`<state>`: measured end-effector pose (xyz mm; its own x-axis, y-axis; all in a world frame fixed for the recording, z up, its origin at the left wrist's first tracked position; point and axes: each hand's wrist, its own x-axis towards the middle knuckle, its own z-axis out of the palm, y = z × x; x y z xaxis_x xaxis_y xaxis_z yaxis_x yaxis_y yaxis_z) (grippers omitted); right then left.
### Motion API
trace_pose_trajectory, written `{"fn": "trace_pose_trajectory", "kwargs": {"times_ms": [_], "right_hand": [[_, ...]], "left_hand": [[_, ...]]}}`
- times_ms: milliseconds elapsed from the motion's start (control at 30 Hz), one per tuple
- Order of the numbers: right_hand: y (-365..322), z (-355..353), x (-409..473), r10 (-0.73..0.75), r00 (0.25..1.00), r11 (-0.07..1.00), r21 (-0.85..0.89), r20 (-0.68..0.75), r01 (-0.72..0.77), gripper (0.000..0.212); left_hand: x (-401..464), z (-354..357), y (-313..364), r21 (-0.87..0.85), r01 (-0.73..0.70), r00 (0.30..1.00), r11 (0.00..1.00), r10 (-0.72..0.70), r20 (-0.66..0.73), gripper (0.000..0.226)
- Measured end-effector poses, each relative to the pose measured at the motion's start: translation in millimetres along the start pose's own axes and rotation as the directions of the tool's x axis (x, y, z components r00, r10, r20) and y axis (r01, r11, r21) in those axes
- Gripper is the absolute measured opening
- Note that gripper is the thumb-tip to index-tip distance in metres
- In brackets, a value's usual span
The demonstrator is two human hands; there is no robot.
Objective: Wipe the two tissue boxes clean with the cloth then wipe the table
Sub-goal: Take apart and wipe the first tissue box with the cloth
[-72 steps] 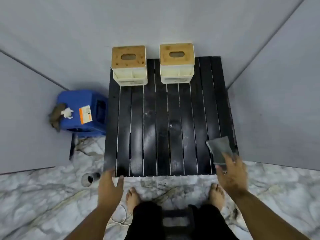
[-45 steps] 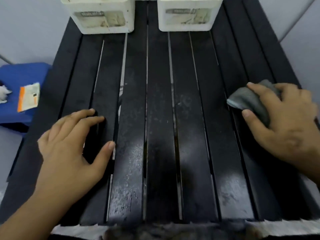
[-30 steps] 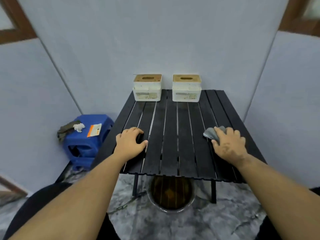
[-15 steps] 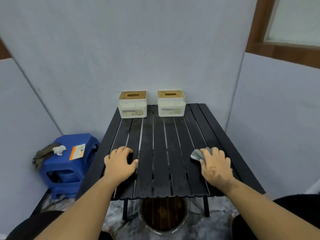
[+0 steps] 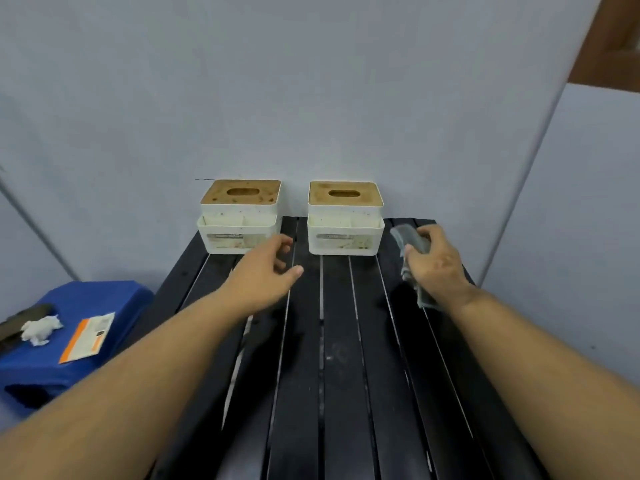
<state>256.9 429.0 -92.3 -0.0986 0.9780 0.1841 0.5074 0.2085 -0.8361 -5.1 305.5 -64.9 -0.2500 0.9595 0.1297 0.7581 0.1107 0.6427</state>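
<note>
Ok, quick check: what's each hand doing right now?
Left hand: open, empty, reaching toward the left tissue box.
Right hand: closed on the grey cloth, lifted beside the right tissue box.

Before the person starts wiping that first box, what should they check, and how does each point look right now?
1. Cloth held in the right hand: ok.
2. Left hand free to steady a box: ok, open and empty.
3. Left tissue box and right tissue box upright on the table: ok.
4. Boxes clean: not ok, brown specks on lids and fronts.
5. Cloth touching a box: not ok, still apart.
6. Cloth damp: cannot tell.
</note>
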Motion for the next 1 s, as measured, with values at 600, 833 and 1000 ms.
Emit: {"fn": "trace_pose_trajectory", "kwargs": {"times_ms": [600, 833, 1000], "right_hand": [[28.9, 58.7, 98.4, -0.286, 0.945, 0.954, 0.145, 0.160, 0.264, 0.086], [2.9, 30.7, 33.7, -0.327, 0.935, 0.924, 0.253, 0.135, 0.286, 0.063], [-20.2, 1.7, -44.6, -0.337, 0.921, 0.923, 0.261, 0.195, 0.283, 0.061]], "left_hand": [[115.8, 66.1, -15.4, -0.273, 0.030, 0.988, 0.962, -0.070, -0.138, 0.063], [60.6, 48.1, -2.1, -0.346, -0.005, 0.991, 0.938, -0.042, -0.128, 0.062], [-25.1, 26.7, 10.2, -0.338, -0.015, 0.990, 0.941, -0.032, -0.134, 0.064]]}}
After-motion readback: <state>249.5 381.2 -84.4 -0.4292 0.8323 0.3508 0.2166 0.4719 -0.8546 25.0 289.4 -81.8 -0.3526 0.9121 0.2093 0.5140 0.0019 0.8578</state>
